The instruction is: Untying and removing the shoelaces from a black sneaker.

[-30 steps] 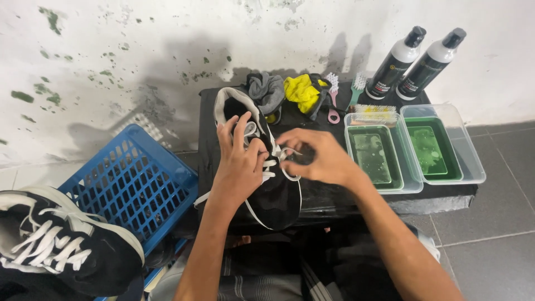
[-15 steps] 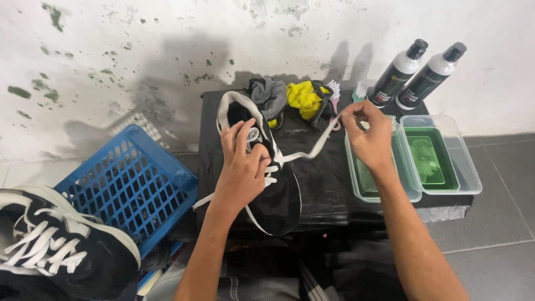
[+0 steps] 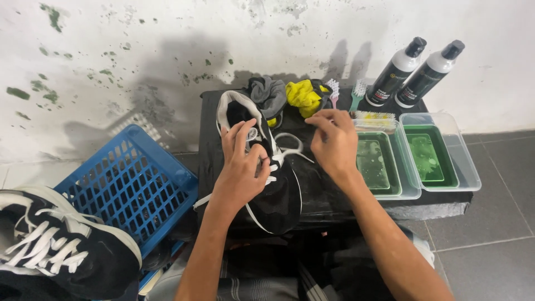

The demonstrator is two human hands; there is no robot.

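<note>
Overhead, from the head camera, the left hand [image 3: 241, 170] lies flat with fingers spread on the black sneaker [image 3: 266, 167], pinning it to the black-covered table [image 3: 329, 195]. The right hand [image 3: 334, 142], fingers curled, pinches the white lace [image 3: 290, 146] just beside the shoe, near two green-lined trays [image 3: 415, 161].

Partly hidden shoes and lace

The left hand [image 3: 241, 177] covers the black shoe's [image 3: 278, 195] lacing; the second shoe [image 3: 61, 253] is cut off at the left edge.
</note>
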